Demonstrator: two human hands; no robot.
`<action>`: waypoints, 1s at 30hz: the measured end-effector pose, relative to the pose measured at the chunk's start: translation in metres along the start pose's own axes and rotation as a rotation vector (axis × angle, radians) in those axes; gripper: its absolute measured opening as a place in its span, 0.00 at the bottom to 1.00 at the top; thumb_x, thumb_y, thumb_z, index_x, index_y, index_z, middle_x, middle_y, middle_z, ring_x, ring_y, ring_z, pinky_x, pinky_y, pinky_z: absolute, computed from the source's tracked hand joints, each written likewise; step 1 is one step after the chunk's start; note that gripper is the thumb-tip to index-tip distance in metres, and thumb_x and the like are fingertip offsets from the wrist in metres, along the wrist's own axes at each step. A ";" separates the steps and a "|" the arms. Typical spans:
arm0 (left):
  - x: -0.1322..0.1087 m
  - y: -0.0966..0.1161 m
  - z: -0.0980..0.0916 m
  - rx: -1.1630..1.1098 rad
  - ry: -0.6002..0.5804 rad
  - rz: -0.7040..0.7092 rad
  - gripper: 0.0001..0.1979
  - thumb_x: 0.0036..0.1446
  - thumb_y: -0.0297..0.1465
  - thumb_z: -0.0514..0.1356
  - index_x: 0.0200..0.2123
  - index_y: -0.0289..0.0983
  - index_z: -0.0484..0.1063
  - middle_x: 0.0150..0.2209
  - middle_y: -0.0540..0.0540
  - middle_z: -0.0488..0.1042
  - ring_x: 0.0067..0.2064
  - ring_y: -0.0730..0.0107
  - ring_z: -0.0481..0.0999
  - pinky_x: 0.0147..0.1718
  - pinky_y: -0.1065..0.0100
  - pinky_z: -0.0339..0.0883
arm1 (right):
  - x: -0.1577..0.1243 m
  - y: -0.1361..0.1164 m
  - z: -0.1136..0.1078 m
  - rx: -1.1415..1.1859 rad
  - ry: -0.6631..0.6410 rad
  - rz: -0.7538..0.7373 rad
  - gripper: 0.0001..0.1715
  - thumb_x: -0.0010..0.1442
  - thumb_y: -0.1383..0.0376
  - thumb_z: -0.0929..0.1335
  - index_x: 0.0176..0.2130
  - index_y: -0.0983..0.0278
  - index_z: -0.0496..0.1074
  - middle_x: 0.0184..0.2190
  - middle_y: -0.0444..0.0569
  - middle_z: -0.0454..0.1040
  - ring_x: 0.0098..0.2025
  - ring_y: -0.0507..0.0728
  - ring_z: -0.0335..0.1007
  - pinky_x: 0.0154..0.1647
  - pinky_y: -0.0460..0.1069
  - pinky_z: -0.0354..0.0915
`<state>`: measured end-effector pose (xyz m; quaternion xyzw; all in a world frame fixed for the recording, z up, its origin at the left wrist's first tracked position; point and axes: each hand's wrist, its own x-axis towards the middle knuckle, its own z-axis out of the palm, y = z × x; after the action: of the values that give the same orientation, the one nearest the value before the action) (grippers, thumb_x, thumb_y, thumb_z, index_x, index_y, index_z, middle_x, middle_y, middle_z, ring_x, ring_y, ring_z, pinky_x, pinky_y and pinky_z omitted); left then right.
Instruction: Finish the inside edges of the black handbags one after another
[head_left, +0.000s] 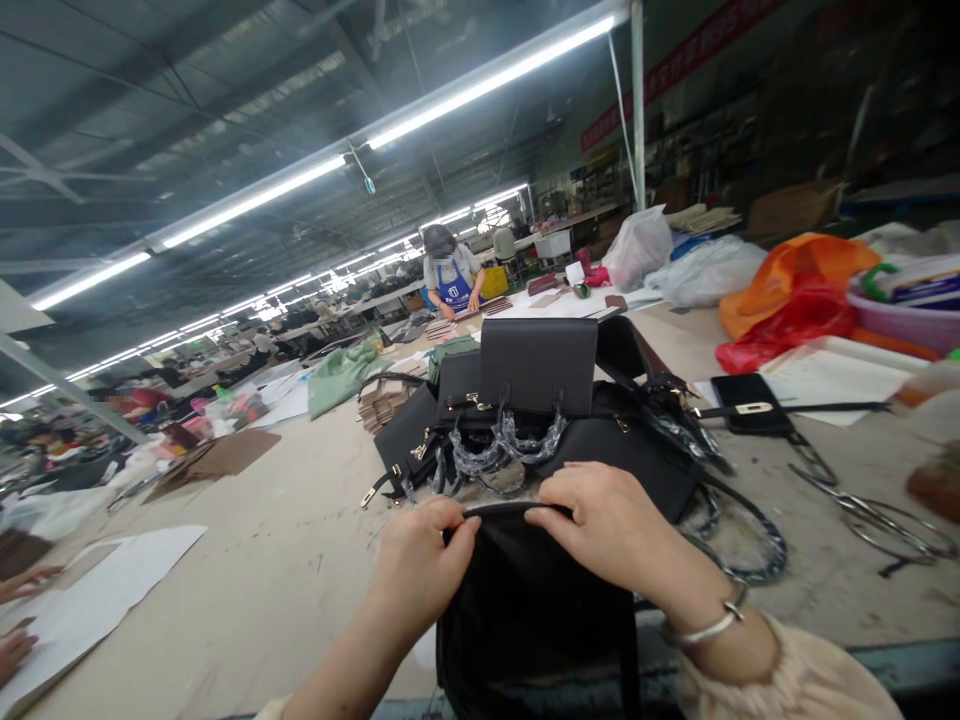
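Our left hand (424, 562) and right hand (611, 525) each pinch the far rim of an open black bag (536, 610) between thumb and fingers, at the near edge of the counter (262, 600). Just beyond, piled black handbags (538, 365) block part of our view across. Scissors (862, 508) lie to our right, white paper (112, 590) to our left.

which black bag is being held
The nearest black bag, its rim pinched by the left hand and right hand; the other bags are piled behind it, untouched.
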<state>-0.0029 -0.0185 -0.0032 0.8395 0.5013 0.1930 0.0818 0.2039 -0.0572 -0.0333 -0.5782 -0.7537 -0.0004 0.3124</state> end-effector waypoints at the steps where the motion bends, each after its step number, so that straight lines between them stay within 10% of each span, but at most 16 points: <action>1: 0.000 0.000 0.000 0.006 0.003 -0.003 0.13 0.55 0.31 0.55 0.18 0.36 0.66 0.26 0.49 0.73 0.30 0.72 0.70 0.32 0.72 0.59 | 0.000 0.000 0.000 -0.003 -0.002 0.001 0.16 0.58 0.58 0.66 0.22 0.61 0.71 0.23 0.43 0.74 0.31 0.53 0.69 0.45 0.49 0.60; 30: -0.006 0.004 0.003 0.014 0.044 0.022 0.14 0.56 0.30 0.54 0.18 0.36 0.65 0.23 0.49 0.69 0.27 0.73 0.67 0.28 0.73 0.54 | 0.002 -0.035 0.017 -0.002 0.082 -0.056 0.12 0.61 0.65 0.65 0.26 0.62 0.69 0.26 0.45 0.73 0.32 0.53 0.66 0.50 0.52 0.55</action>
<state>-0.0007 -0.0260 -0.0059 0.8412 0.4948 0.2087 0.0630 0.1651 -0.0608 -0.0334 -0.5567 -0.7561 -0.0337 0.3425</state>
